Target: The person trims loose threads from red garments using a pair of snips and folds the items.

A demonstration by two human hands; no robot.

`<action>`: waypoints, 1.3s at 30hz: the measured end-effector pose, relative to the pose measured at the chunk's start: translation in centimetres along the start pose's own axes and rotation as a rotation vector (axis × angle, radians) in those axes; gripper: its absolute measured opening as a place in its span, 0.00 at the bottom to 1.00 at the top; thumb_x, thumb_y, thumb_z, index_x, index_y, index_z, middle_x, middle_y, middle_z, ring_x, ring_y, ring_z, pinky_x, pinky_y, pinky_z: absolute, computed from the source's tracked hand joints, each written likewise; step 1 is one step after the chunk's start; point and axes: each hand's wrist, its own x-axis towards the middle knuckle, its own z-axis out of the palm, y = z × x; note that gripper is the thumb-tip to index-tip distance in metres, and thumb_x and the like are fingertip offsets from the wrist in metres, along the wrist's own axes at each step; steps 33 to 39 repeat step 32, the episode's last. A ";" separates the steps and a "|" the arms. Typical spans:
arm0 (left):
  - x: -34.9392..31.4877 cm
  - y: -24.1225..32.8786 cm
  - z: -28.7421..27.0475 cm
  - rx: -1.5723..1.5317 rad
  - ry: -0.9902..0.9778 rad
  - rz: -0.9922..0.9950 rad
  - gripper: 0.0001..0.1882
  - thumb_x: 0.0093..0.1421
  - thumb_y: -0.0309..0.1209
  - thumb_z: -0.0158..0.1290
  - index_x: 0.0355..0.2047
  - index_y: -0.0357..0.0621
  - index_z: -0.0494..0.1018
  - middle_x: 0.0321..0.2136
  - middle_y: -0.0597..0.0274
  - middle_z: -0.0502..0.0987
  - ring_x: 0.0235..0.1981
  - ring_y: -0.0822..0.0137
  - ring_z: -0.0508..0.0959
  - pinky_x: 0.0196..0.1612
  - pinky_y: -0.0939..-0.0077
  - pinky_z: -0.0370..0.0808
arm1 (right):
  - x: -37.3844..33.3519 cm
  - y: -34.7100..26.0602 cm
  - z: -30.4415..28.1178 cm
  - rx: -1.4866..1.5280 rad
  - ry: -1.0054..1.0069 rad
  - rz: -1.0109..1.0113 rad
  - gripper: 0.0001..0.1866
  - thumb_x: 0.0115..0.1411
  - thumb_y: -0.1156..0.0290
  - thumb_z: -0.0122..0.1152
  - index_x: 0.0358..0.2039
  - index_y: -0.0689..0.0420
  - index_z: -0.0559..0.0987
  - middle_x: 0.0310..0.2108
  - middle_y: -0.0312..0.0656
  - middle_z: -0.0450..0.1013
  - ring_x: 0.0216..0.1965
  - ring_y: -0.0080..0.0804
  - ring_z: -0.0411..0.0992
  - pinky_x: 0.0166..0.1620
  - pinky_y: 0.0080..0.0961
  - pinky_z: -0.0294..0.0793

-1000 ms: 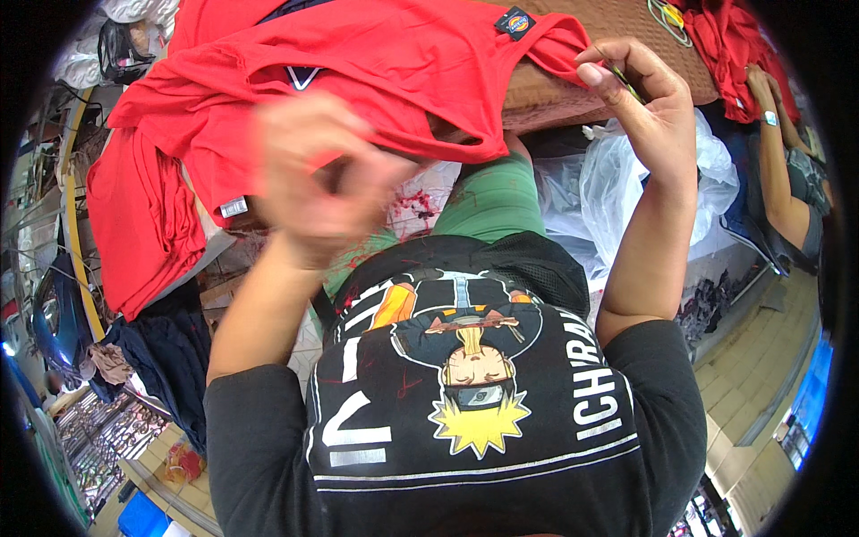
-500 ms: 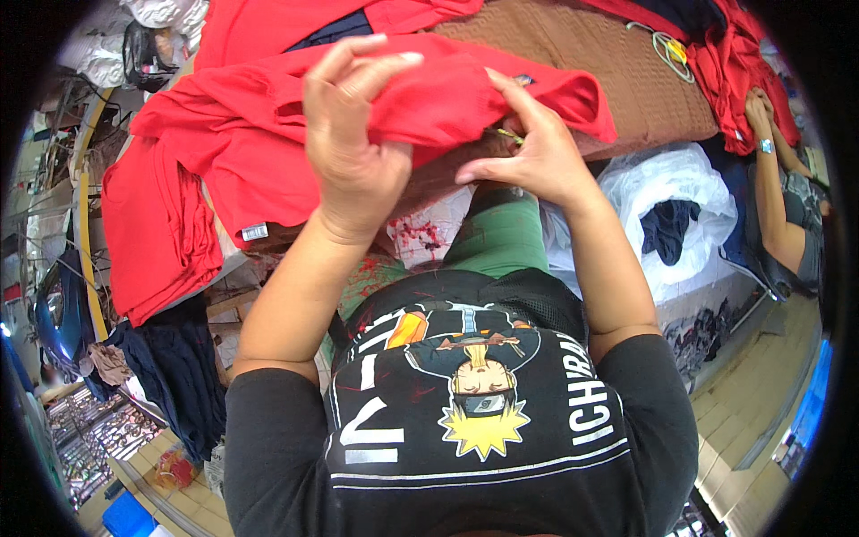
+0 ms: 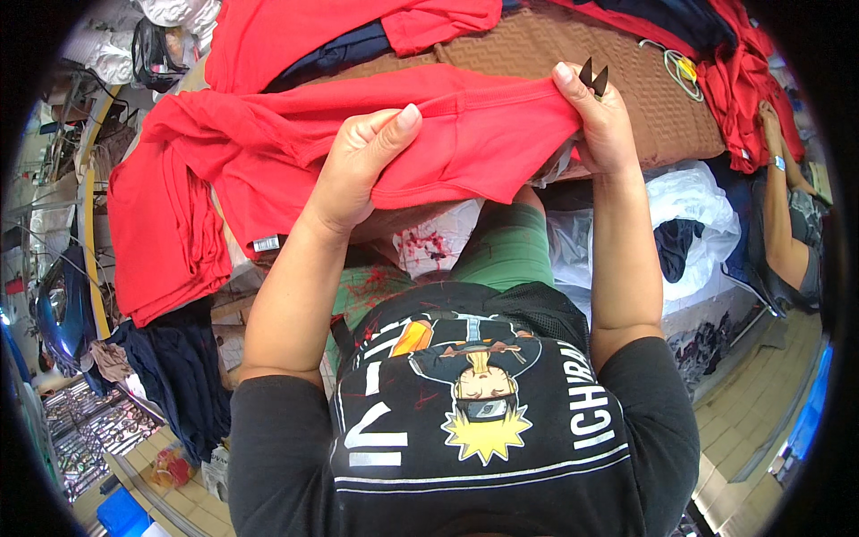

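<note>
A red garment (image 3: 474,125) is stretched between my two hands over the near edge of the brown-covered work surface. My left hand (image 3: 365,166) is closed on its cloth, thumb lying on top. My right hand (image 3: 604,125) pinches its right end. Out of that same hand stick two dark pointed blades (image 3: 593,78), like those of thread snips; their handle is hidden in the palm. Leftward the garment runs on to a red heap (image 3: 165,224) that hangs over the edge, a small white label (image 3: 267,243) showing there.
More red clothing (image 3: 295,36) and a dark navy piece (image 3: 340,58) lie farther back on the brown padded cloth (image 3: 573,40). A looped cord (image 3: 676,72) is at the back right. Below stands a white plastic bag (image 3: 698,197). At far right, another person's arm (image 3: 777,197) reaches to red cloth.
My left hand has closed on the red cloth. My right hand has moved up and right, now gripping the garment's end with the blades pointing up. The cloth is pulled taut.
</note>
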 end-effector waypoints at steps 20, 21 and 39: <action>-3.2 -1.3 5.0 0.752 -0.680 0.333 0.19 0.55 0.35 0.60 0.45 0.42 0.76 0.41 0.53 0.79 0.46 0.58 0.78 0.53 0.64 0.70 | 6.0 -5.5 -15.0 -0.640 0.440 -0.395 0.12 0.61 0.68 0.58 0.44 0.57 0.80 0.37 0.35 0.78 0.37 0.17 0.72 0.39 0.17 0.71; -2.9 -0.8 3.9 0.778 -0.548 0.344 0.16 0.55 0.32 0.59 0.43 0.41 0.77 0.38 0.54 0.79 0.42 0.60 0.79 0.50 0.68 0.72 | 4.9 -4.8 -13.4 -0.661 0.374 -0.362 0.12 0.61 0.66 0.59 0.43 0.57 0.81 0.37 0.35 0.78 0.39 0.18 0.73 0.44 0.17 0.70; 6.5 -1.4 -3.4 1.680 0.157 0.218 0.18 0.56 0.37 0.60 0.46 0.46 0.75 0.48 0.52 0.76 0.52 0.59 0.74 0.57 0.59 0.66 | 0.9 2.8 2.1 -1.205 0.007 -0.138 0.24 0.50 0.48 0.68 0.36 0.56 0.82 0.30 0.45 0.80 0.33 0.39 0.79 0.40 0.33 0.76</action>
